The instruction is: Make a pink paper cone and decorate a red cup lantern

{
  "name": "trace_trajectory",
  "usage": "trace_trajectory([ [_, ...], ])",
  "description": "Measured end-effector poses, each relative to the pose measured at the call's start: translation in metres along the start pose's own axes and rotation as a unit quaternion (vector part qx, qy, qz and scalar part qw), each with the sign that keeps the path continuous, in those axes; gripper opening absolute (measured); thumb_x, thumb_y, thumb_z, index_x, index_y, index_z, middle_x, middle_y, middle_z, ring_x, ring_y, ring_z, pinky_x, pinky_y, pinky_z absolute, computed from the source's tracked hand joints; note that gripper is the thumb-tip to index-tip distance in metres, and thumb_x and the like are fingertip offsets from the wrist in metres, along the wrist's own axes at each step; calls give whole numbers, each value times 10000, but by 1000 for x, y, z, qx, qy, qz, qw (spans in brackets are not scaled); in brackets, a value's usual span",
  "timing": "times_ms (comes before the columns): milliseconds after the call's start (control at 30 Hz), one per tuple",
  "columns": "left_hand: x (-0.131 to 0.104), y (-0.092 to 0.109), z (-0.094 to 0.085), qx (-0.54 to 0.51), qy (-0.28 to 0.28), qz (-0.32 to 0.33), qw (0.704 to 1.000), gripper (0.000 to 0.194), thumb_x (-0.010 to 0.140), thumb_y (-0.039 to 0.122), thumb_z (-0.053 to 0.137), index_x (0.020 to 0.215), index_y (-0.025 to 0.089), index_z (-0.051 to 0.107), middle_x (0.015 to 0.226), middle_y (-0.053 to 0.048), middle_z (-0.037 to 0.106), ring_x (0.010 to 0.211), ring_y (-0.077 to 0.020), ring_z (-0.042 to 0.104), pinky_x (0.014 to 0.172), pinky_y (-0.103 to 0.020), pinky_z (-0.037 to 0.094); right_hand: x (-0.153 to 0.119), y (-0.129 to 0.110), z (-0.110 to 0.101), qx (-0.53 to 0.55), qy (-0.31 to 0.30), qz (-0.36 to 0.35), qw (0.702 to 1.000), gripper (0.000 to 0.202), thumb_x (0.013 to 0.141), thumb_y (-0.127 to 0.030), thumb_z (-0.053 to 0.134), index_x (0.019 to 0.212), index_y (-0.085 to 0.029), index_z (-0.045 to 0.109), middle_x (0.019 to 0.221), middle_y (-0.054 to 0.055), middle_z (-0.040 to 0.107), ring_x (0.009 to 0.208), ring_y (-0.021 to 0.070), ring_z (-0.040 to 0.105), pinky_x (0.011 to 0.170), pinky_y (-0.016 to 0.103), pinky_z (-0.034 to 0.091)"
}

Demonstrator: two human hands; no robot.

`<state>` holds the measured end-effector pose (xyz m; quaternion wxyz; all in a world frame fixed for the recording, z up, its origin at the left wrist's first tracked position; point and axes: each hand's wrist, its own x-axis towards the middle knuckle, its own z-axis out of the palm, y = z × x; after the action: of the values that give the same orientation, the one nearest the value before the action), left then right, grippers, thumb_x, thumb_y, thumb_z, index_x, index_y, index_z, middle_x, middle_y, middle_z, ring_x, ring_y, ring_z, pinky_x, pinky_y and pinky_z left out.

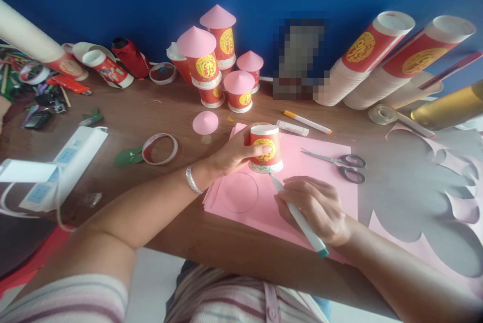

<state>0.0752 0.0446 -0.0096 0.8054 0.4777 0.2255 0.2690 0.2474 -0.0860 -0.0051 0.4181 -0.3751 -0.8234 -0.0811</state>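
Note:
My left hand [236, 154] is wrapped round a short red paper cup [264, 137] with a yellow emblem, its thumb across the front. The cup's white lower rim carries green marks. In my right hand [315, 207] is a white marker [306, 227] with a green end, its tip close to that rim; whether it touches cannot be made out. Beneath both hands lies a stack of pink paper [320, 157] with a circle drawn on it. Scissors [337, 163] rest on the paper's right side, and a white glue stick [292, 128] lies at its back edge.
Red cups with pink cone tops [196, 56] stand at the back, near a loose pink cone [206, 123]. Stacked cups [362, 51] lean at the back right. A power strip [64, 169] and a cut cup ring [159, 149] lie left; pink scraps [418, 257] lie right.

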Motion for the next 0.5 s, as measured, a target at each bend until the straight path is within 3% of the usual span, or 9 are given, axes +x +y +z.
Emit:
trace_trajectory([
  [167, 0, 1, 0, -11, -6, 7, 1000, 369, 731, 323, 822, 1006, 154, 644, 923, -49, 621, 825, -153, 585, 731, -294, 485, 4, 1, -2, 14, -1, -23, 1000, 173, 837, -33, 650, 955, -154, 613, 707, 6, 595, 646, 150, 609, 593, 298, 580],
  [333, 2, -3, -3, -36, -12, 24, 999, 299, 739, 331, 825, 894, 148, 646, 810, -22, 601, 752, -135, 580, 697, -283, 478, -1, 6, -1, 18, -10, -17, 1000, 205, 891, -63, 643, 1084, -125, 609, 735, 9, 571, 632, 147, 568, 566, 301, 507],
  [500, -1, 0, -4, -46, -10, 12, 999, 300, 778, 339, 799, 963, 146, 663, 880, -58, 647, 804, -163, 613, 728, -298, 502, -5, 13, 1, -29, -7, 11, 999, 285, 891, -41, 645, 1155, -137, 597, 793, 26, 617, 640, 138, 548, 577, 283, 468],
])
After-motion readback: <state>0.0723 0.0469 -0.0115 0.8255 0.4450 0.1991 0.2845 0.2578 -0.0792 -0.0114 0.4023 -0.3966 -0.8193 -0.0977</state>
